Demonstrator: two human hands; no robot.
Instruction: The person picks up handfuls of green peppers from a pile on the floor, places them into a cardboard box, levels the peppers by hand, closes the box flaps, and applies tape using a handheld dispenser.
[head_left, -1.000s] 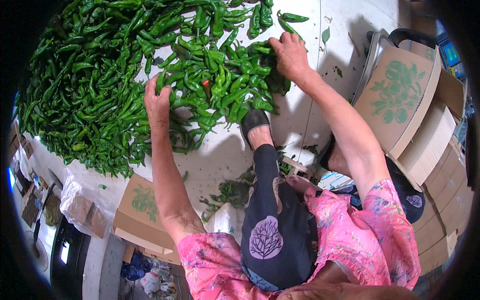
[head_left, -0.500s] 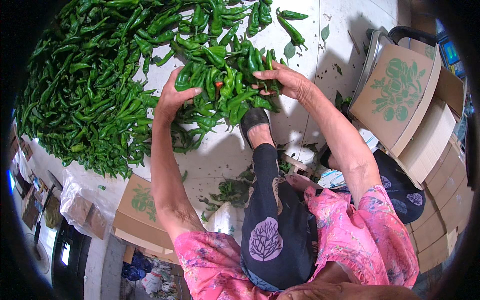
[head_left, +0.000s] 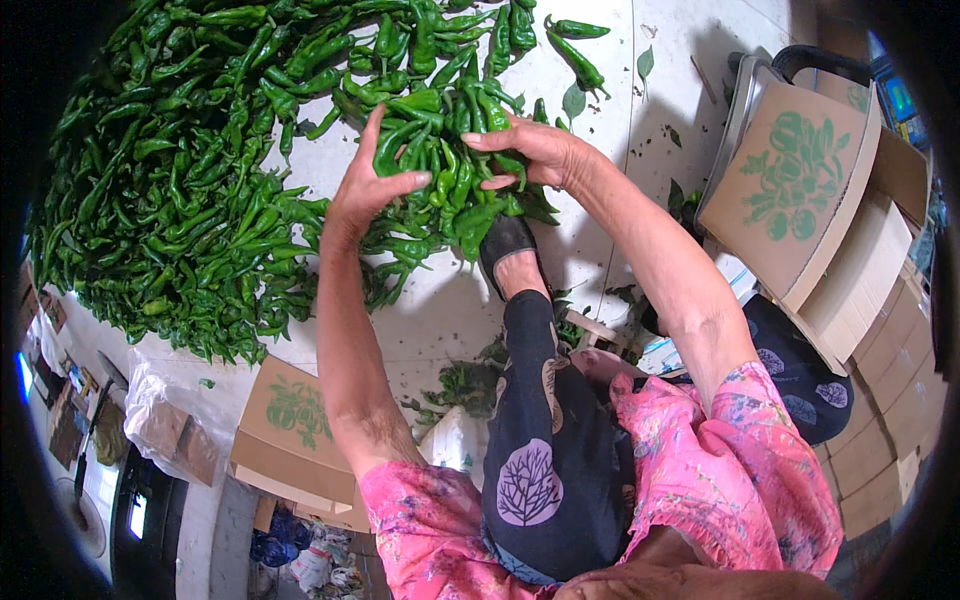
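Note:
A bunch of glossy green peppers [head_left: 455, 172] is gathered between my two hands, above the pale floor. My left hand [head_left: 370, 188] cups its left side, thumb apart from the fingers, with peppers between them. From the other side my right hand [head_left: 540, 152] closes round the bunch, thumb on top and some fingers hidden among the peppers. To the left spreads a large heap of green peppers [head_left: 170, 200], which reaches the far edge of the view. My dark shoe [head_left: 507, 245] is just below the bunch.
Two loose peppers [head_left: 577, 62] and scattered leaves [head_left: 573, 102] lie on the floor beyond my right hand. Cardboard boxes with green vegetable prints stand at right [head_left: 795, 190] and lower left [head_left: 285, 420]. Plant scraps [head_left: 455, 390] lie beside my leg.
My left hand has moved right and my right hand left, bringing them closer around the bunch. A red pepper seen among the green ones is now out of sight.

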